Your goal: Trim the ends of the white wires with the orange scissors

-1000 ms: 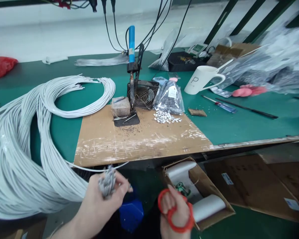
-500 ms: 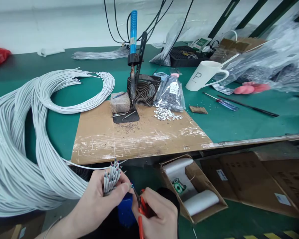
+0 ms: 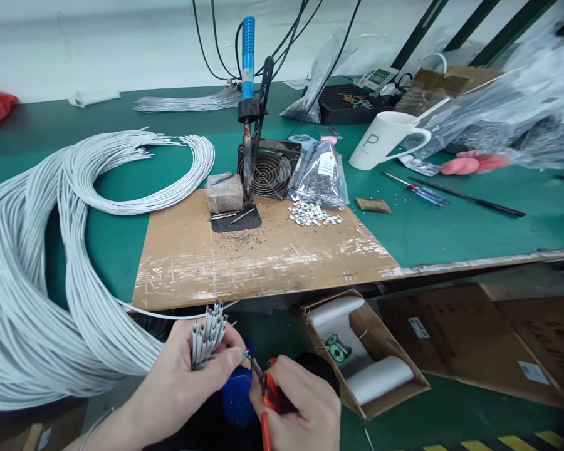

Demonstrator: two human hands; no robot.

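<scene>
My left hand (image 3: 188, 376) is closed around a bunch of grey cable ends (image 3: 207, 333) whose stripped tips point upward, just below the table's front edge. My right hand (image 3: 301, 404) grips red-handled scissors (image 3: 266, 391), and their tip rests at a wire pinched by my left fingertips. A big coil of grey cables (image 3: 37, 263) runs from the bunch across the left of the green table (image 3: 451, 232). Behind it, on a brown board (image 3: 258, 257), stands a blue-handled soldering iron (image 3: 247, 75) in its stand.
A small fan (image 3: 267, 169), a bag of metal parts (image 3: 320, 175), loose terminals (image 3: 313, 214), a white mug (image 3: 380, 141) and a screwdriver (image 3: 418, 193) lie on the table. Below the edge sits an open cardboard box (image 3: 366, 357) with white rolls. Plastic bags pile at the right.
My right hand turned the red scissors over and brought them left, up to my left fingertips. The cable bunch came upright in my left hand and has stayed there for the last half second.
</scene>
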